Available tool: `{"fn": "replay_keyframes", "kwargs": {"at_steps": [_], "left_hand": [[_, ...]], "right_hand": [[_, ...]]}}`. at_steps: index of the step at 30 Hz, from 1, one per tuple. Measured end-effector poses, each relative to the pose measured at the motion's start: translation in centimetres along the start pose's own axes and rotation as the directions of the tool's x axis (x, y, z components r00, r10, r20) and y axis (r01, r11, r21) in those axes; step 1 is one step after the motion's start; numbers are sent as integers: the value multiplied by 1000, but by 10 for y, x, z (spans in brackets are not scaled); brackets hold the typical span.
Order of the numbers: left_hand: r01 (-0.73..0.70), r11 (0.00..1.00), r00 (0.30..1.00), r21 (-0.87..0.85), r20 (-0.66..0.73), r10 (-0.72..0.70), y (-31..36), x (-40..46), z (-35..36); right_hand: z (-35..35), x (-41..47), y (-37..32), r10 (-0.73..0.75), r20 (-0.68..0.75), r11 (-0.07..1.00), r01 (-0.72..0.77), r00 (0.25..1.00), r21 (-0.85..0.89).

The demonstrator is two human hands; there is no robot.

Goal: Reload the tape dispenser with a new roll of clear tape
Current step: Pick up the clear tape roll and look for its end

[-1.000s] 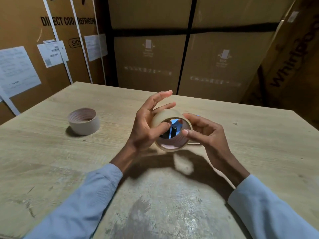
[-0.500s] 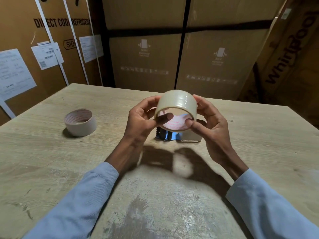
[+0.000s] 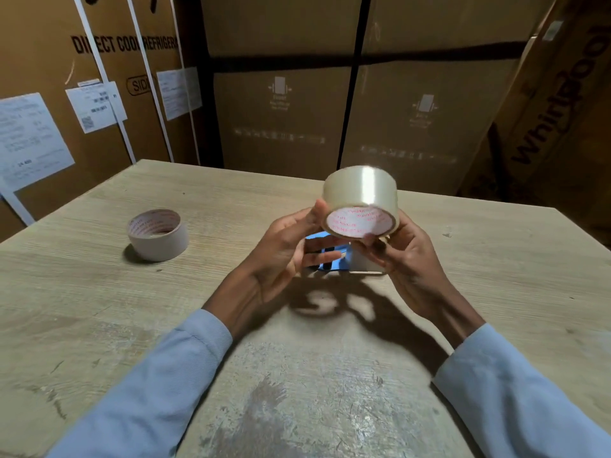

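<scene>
Holding clear tape roll (image 3: 360,196) in right hand (image 3: 410,259); cartons (image 3: 284,117) closed.

Empty core (image 3: 158,234) on table (image 3: 99,309), left.

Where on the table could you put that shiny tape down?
Bare wood lies between the empty cardboard core and the left hand, along the near edge of the table between the sleeves, and right of the right hand. Under the clear tape roll it is crowded: the blue dispenser sits there.
</scene>
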State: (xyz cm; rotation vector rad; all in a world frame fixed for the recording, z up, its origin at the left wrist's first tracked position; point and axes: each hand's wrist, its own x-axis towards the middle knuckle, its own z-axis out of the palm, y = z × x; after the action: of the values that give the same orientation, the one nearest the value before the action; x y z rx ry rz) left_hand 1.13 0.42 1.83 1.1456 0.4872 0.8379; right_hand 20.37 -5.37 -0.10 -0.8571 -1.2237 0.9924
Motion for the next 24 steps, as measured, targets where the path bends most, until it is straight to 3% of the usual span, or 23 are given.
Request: {"fn": "replay_keyframes", "kwargs": {"at_steps": [3,6,8,11,16,24], "left_hand": [[-67,998,997,8,-49,68,-1,2,-2],[-149,984,989,95,2,150,0,1,-3],[-205,965,978,166,67,196,-2,0,-2],[-257,935,966,244,86,243,-7,1,0],[-316,921,949,229,81,306,-11,3,-1],[-212,952,976,222,92,196,-14,4,0]], "right_hand": [[-7,0,-5,96,33,976,-87,995,-201],[-26,-3,-18,258,243,966,-239,935,-103],[-32,-5,-22,288,301,958,-276,909,-84],[-31,-4,-19,265,215,964,-249,940,-97],[-30,-4,-22,168,240,985,-155,956,-73],[-27,0,-23,54,102,995,-45,993,-88]]}}
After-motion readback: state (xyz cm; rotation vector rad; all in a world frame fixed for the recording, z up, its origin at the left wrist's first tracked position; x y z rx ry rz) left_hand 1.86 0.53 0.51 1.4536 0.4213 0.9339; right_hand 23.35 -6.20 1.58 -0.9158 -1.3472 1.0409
